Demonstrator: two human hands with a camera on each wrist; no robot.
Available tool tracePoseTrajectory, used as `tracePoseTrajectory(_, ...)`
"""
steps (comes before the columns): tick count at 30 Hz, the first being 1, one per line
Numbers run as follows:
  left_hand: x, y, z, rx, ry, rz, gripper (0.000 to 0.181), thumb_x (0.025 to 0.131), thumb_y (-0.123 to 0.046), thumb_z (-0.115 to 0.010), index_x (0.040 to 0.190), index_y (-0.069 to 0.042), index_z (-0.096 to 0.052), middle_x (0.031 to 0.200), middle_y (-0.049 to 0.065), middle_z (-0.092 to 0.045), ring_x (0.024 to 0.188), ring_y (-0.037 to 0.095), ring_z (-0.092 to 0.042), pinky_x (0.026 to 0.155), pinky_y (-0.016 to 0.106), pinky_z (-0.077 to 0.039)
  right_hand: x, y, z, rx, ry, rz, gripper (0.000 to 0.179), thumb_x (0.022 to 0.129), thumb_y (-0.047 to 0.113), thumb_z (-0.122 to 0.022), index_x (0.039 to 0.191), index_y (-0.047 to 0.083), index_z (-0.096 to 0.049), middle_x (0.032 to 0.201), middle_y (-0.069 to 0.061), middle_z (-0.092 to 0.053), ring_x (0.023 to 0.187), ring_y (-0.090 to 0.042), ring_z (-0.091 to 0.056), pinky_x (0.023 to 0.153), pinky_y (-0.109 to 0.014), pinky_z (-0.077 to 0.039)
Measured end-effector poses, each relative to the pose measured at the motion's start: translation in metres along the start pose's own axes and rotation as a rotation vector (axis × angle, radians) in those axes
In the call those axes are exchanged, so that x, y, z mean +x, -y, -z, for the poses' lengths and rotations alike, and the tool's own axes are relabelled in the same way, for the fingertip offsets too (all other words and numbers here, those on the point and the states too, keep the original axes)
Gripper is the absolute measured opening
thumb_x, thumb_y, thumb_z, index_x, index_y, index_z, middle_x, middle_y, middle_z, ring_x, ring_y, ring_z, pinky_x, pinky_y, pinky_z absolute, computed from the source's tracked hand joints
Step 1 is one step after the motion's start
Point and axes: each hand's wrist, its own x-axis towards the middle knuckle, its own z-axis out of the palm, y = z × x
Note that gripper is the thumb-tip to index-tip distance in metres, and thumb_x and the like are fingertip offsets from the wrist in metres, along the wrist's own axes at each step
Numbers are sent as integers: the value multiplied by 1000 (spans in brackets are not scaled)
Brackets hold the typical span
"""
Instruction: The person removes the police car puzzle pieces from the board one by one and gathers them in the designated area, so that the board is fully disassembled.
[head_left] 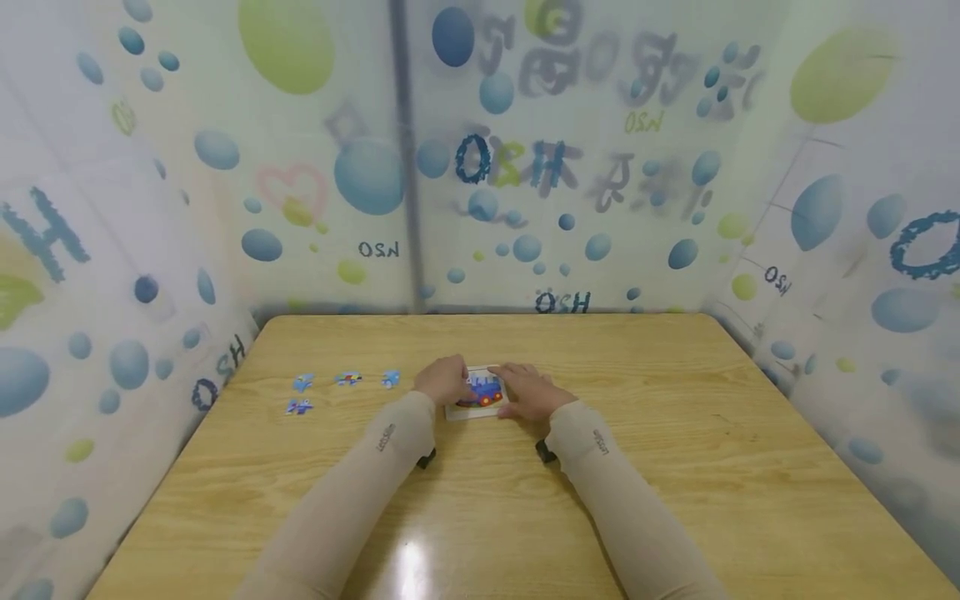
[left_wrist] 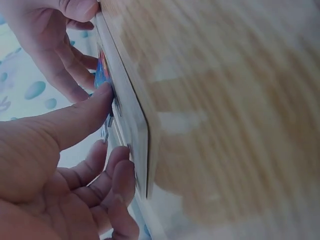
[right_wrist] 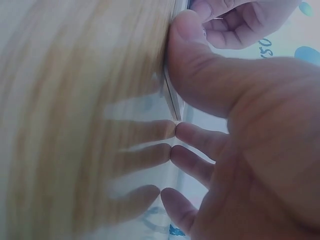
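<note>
A small white-framed jigsaw board [head_left: 453, 413] lies flat on the table, its picture showing a blue vehicle with red and yellow wheels. My left hand [head_left: 444, 381] is over the board's left side; in the left wrist view its thumb [left_wrist: 100, 100] and a finger pinch a blue jigsaw piece [left_wrist: 105, 131] at the board's surface. My right hand [head_left: 534, 392] holds the board's right side, fingers along the far edge and thumb [right_wrist: 187, 45] at the near edge. Other right fingertips [right_wrist: 181, 131] touch the tabletop. Part of the picture is hidden under the hands.
Several loose jigsaw pieces lie left of the board on the wooden table [head_left: 480, 508], among them a blue one [head_left: 391, 378], a multicoloured one [head_left: 348, 379] and a lower one [head_left: 299, 407]. A patterned curtain [head_left: 480, 275] stands behind the table's far edge.
</note>
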Motion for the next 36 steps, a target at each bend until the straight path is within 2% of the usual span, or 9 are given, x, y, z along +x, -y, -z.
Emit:
tracePoseTrajectory(9,7,9,-2,-150,49,-30,36,86,-18,-83,109,-7,-58,97,6,-64,86,22,-60,79,35,-52,2,1,0,-16,12,3,79,96,36,-70,161,19,-29,162,-11,-33,148,-36,-27,111,-69,-29)
tracePoseTrajectory(14,8,14,2,-245,56,-52,29,88,-14,-80,110,-6,-62,95,6,-66,82,20,-61,71,32,-52,2,2,2,-28,-1,11,79,96,35,-71,160,17,-30,161,-12,-34,146,-37,-29,110,-70,-30)
tracePoseTrajectory(19,9,18,5,-353,73,-16,12,95,-16,-72,100,-6,-66,90,6,-69,79,17,-63,67,28,-54,3,2,2,-28,-1,7,79,95,36,-72,160,17,-31,161,-11,-34,147,-37,-29,110,-69,-31)
tracePoseTrajectory(25,6,15,9,-374,94,3,13,96,-17,-70,97,-4,-65,83,6,-67,75,16,-63,68,27,-56,3,1,1,-31,2,3,79,95,37,-71,160,17,-31,162,-12,-33,147,-37,-28,110,-69,-30)
tracePoseTrajectory(36,12,15,4,-509,104,45,15,95,-9,-71,105,2,-67,95,11,-69,77,17,-66,70,26,-58,2,1,1,-7,11,-3,78,96,37,-70,160,17,-31,163,-13,-31,148,-38,-25,113,-68,-27)
